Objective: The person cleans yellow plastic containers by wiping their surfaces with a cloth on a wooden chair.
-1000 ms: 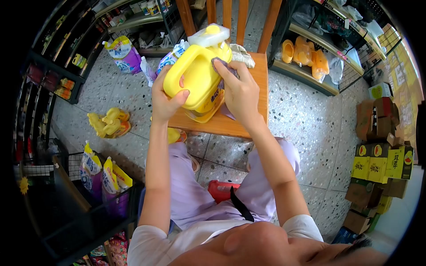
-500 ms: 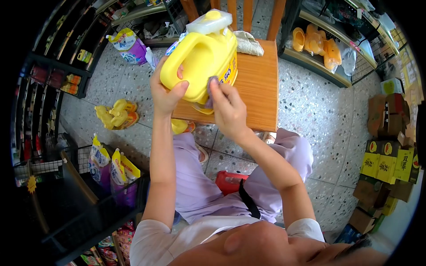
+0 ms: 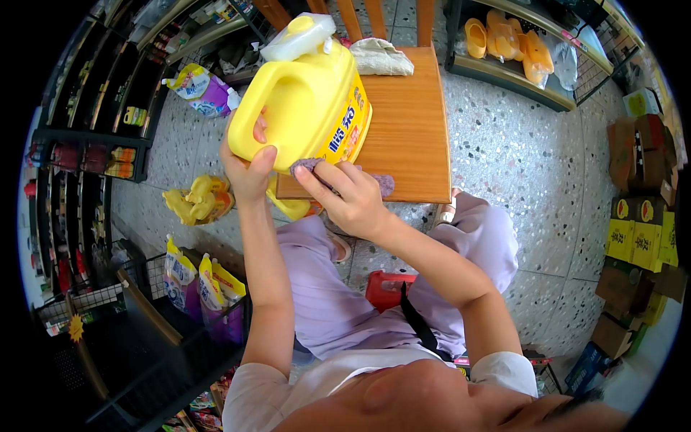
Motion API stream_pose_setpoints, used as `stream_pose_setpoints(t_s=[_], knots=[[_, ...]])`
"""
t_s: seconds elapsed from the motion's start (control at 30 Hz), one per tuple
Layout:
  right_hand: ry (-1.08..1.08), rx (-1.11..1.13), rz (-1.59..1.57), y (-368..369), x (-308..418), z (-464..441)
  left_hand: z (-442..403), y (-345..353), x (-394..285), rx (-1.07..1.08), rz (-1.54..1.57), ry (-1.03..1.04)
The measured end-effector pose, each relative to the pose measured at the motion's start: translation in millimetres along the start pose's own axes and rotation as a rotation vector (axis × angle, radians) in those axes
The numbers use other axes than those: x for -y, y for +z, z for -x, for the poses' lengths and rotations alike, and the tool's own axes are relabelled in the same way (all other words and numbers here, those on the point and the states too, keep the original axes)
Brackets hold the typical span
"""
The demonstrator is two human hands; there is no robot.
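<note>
The left grip has most fingers hidden behind the yellow jug; the right grip partly covers the purple cloth. Beyond both, the top edge crops the chair slats.

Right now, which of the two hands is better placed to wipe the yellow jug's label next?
Probably the right hand: it holds the purple cloth at the near edge of the yellow jug, beside the label. The left hand is occupied gripping the handle.

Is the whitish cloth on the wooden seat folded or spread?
Not spread: the whitish cloth lies as a compact, creased strip on the wooden seat. Whether folded or bunched, I cannot tell.
</note>
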State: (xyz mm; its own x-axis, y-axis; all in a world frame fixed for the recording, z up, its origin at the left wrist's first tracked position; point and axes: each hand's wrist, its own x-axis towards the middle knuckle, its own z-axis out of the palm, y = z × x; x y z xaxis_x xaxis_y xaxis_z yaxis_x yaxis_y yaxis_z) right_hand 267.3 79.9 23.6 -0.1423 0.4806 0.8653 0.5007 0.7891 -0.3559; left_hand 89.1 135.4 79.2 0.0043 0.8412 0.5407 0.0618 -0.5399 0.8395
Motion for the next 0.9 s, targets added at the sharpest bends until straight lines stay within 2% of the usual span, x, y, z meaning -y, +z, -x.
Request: stream_pose_setpoints(t_s=[0.07,0.37,0.57,0.7,0.9], knots=[[-0.025,-0.017,0.001,4,-8,7,0,2,0,-0.007,-0.005,0.007],[0.102,-0.117,0.024,18,-17,15,0,1,1,-0.008,0.005,0.018],[0.203,-0.274,0.095,24,-31,-6,-1,1,-1,0.007,0.018,0.013],[0.338,-0.251,0.182,20,-42,-19,-1,1,-2,0.008,0.017,0.011],[0.360,-0.102,0.242,9,-42,-15,-1,1,0,0.001,0.014,0.029]])
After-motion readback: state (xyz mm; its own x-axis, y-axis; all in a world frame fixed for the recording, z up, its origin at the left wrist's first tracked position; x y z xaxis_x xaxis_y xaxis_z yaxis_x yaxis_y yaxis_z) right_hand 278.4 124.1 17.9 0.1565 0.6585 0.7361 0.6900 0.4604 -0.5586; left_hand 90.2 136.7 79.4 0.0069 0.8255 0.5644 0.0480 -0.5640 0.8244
